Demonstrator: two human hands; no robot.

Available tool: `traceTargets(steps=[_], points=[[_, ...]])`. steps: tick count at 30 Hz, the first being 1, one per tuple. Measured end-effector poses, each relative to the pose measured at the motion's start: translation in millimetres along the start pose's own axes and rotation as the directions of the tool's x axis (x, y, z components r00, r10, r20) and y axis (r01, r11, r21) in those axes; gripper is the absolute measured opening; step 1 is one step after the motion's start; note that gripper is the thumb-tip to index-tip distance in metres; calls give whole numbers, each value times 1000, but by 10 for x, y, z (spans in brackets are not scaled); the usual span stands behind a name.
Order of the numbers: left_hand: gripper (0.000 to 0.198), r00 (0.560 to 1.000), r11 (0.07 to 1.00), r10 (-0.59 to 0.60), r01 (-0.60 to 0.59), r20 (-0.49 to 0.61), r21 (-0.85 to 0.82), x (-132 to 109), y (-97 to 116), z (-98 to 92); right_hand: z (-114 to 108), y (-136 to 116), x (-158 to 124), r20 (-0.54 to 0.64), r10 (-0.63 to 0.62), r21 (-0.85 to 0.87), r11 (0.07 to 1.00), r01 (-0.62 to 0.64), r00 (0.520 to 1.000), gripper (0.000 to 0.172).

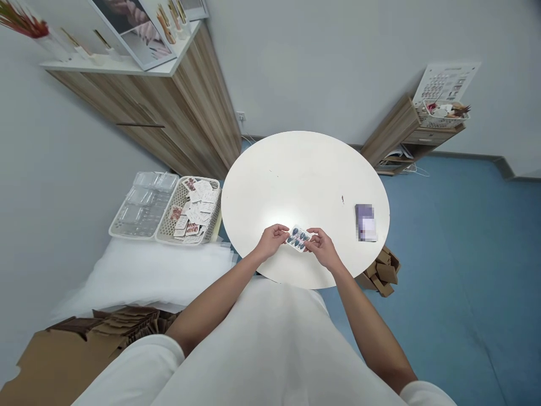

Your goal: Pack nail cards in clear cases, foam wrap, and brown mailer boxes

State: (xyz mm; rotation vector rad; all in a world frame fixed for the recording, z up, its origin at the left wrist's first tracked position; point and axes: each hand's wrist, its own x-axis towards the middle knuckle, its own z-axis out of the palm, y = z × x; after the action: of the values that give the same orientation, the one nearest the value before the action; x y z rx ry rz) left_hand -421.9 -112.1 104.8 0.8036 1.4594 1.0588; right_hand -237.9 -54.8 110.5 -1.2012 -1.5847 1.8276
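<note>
A person's left hand [271, 242] and right hand [322, 246] pinch opposite ends of a small nail set [298, 238], just above the near edge of a round white table [296, 175], a grip that likely leaves its dark, nail-shaped pieces uncovered and steady. Across the tabletop to the right lies a purple item [364, 220], its details blurred. Just beside the table at left, perhaps for easy reach, a white perforated basket [180, 197] holds a loose heap of printed cards [198, 208]; the adjoining basket [132, 237] holds clear plastic cases [141, 197], some laid across others. Below the table's right side, a carton [397, 264] holds brown cardboard pieces [382, 272].
</note>
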Motion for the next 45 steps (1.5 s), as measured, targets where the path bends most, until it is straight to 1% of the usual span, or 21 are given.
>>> traceTargets(steps=[3,7,9,12,14,17,20,24,27,30,34,36,40,45], points=[[26,999,1000,17,-18,-31,-20,7,-39,-52,42,19,21,25,14,5,1000,-14,1000,48],[30,995,999,29,-34,-99,-41,-39,-172,-148,174,76,76,70,6,-20,1000,-5,998,68],[34,991,999,26,-30,-130,-30,-83,-274,-220,275,124,133,105,21,-94,995,-11,994,74],[37,989,999,6,-1,-145,34,-166,-452,-368,453,205,256,151,50,-278,961,-6,987,70],[40,987,995,-3,20,-163,100,-224,-563,-488,577,251,347,198,57,-396,918,27,979,68],[49,982,975,20,23,-189,223,-289,-676,-679,757,299,469,261,30,-509,853,111,965,67],[51,979,929,62,14,-192,371,-309,-713,-861,919,328,571,300,-18,-574,795,196,954,65],[47,977,838,113,2,-178,545,-278,-721,-1048,1100,381,704,308,-84,-622,736,267,948,63],[43,976,772,146,-12,-160,635,-235,-756,-1145,1205,440,805,338,-123,-651,685,326,933,63],[41,977,727,150,-5,-152,687,-190,-824,-1223,1293,496,888,366,-144,-698,612,373,920,63],[47,980,693,148,-8,-132,721,-130,-939,-1329,1406,544,959,369,-155,-769,503,395,916,63],[45,983,663,147,-15,-111,748,-97,-989,-1384,1461,561,992,367,-151,-791,468,394,918,63],[42,986,590,138,-3,-97,807,-25,-1035,-1470,1559,598,1076,353,-132,-821,432,374,926,58],[43,986,495,132,25,-104,869,43,-1020,-1517,1649,633,1151,324,-124,-847,403,347,938,49]])
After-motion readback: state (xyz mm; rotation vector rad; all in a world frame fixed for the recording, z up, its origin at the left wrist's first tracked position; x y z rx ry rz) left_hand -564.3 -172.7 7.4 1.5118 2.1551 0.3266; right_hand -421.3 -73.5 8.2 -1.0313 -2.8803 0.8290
